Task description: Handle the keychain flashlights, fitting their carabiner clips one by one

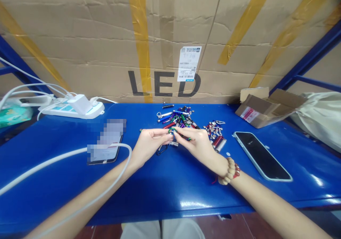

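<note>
Small green clip (172, 129) is up btwn the fingertips of both hands, over the blue table (165, 193), approx. mid-view. L hand (149, 143) pinches it from the L side, thumb & index tog.; R hand (199, 141) does same from the R, thumb & index closed on it. Clip's curved edge shows above the tips, bowed up & away from the person; rest is hidden by fingers. Long axis looks abt. L–R, but too small to be sure; can't tell which end is which.

Just behind: pile of mini torches (183, 116), mixed colours. Black clip (161, 150) lies below L fingertips. Small metal parts (214, 127) sit beyond R hand, w/ red torch (217, 141) & silver torch (221, 145) nearby. Phone (262, 155) in pale case lies farther R.
</note>
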`<state>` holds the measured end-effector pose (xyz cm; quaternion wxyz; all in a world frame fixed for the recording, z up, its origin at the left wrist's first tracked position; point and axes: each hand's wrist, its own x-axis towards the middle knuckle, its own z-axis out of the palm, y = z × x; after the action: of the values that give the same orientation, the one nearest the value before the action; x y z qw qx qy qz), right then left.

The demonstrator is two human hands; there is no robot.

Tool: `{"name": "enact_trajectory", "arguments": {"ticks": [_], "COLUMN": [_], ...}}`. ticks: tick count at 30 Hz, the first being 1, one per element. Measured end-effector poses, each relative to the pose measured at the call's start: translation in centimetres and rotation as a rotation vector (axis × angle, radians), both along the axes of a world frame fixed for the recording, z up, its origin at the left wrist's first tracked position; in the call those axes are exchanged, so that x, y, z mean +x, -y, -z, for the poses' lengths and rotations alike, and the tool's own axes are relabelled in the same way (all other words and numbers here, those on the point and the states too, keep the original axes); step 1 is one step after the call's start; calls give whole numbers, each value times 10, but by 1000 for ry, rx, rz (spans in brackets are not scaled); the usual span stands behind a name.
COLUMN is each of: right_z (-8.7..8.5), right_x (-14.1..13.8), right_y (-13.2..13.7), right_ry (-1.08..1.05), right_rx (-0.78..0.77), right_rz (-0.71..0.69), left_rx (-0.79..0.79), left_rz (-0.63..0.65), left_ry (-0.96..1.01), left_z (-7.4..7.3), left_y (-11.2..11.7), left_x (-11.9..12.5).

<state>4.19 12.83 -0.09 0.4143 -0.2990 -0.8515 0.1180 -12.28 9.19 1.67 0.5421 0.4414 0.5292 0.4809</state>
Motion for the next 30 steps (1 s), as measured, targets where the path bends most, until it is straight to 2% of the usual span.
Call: {"name": "enact_trajectory", "arguments": {"ticks": [6,11,14,18,21,24,27,28,30], "right_z": [2,0,-8,-16,-10,-2,-4,-7,-14], "right_x": [-3,-3,8,40,62,68,58,53,40], "right_y": [2,0,-12,-40,-59,-67,-60,-55,-43], "right_ry": [-21,-23,20,173,325,361,269,220,101], "right_rx": [52,118,85,-96,-169,-191,-106,-71,-42], "right_rz": [-11,35,168,413,585,669,641,587,367], "left_rx": [-25,-12,-39,-28,-9,26,31,25,9], "left_rz": [15,93,91,86,52,18,20,31,64], "left_ry": [-11,-96,-143,-147,-104,-98,-92,-82,-53], "left_z": [3,9,8,4,3,1,0,0,0], "left_y": [0,0,1,1,-1,-3,-4,-4,-4], "left_x": [2,0,1,0,-3,-6,-7,-8,-9]}}
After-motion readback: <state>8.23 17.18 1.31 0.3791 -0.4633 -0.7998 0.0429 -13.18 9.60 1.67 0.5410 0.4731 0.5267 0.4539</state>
